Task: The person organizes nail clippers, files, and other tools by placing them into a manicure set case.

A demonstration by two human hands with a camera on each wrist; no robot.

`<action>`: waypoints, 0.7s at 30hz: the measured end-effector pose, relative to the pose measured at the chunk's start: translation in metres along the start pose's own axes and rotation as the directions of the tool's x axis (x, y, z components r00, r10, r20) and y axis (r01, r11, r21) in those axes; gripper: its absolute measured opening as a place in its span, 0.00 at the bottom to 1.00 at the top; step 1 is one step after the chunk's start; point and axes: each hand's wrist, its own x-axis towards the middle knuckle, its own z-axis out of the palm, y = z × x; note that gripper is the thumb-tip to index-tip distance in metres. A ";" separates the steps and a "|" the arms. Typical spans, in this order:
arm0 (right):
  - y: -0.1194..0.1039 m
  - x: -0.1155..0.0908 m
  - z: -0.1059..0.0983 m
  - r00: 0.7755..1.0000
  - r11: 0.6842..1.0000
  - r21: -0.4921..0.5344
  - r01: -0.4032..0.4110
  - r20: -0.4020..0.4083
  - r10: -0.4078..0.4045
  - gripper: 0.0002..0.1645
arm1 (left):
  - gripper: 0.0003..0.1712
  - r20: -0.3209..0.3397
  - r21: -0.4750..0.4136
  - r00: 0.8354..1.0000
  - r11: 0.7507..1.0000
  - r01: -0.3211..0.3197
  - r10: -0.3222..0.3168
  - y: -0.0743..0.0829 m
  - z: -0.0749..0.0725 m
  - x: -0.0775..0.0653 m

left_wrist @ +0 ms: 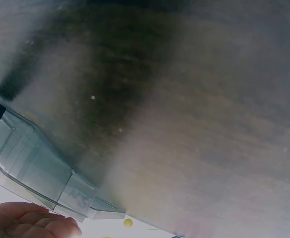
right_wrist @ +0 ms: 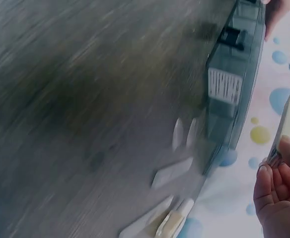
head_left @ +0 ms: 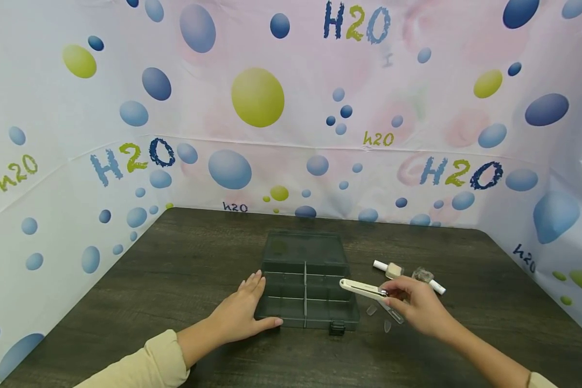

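A transparent plastic organizer box (head_left: 283, 308) lies with its lid (head_left: 303, 248) folded back, dividers splitting its inside into compartments. My left hand (head_left: 240, 310) rests against the box's left side, fingers extended and thumb by the front left corner. In the left wrist view, that hand (left_wrist: 31, 220) is partly cut off by the frame edge. My right hand (head_left: 419, 304) pinches a cream nail clipper (head_left: 361, 288) by one end, between thumb and fingers. The clipper's other end overlaps the box's right edge in the head view; the right wrist view shows the clipper (right_wrist: 285, 116) raised above the table.
Right of the box lie a beige nail polish bottle (head_left: 394, 270) with a white cap and a second white-capped bottle (head_left: 423, 275). Small clear nail-shaped pieces (head_left: 387, 325) and a flat clear strip (head_left: 392, 312) lie nearer. A black latch (head_left: 337, 327) sticks out at the box front.
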 end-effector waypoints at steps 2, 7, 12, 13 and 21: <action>-0.004 0.003 0.004 0.999 1.000 0.013 0.019 0.025 -0.019 0.08 | 0.54 -0.002 0.002 1.000 1.000 -0.001 0.001 0.000 0.000 0.000; -0.010 0.012 0.014 0.993 0.997 0.037 0.070 0.092 -0.073 0.07 | 0.53 -0.005 0.007 1.000 1.000 -0.009 0.009 0.000 0.000 -0.001; -0.013 0.021 0.024 0.984 0.996 0.044 0.072 0.161 -0.078 0.07 | 0.52 -0.011 0.009 1.000 1.000 -0.022 0.022 -0.001 0.000 -0.001; -0.013 0.022 0.027 0.982 0.997 0.034 0.069 0.175 -0.074 0.07 | 0.52 -0.013 0.011 1.000 1.000 -0.024 0.025 -0.001 0.000 -0.001; -0.015 0.031 0.043 0.968 0.989 -0.057 0.139 0.220 -0.123 0.07 | 0.51 -0.020 0.031 0.999 0.999 -0.038 0.039 -0.001 0.001 -0.002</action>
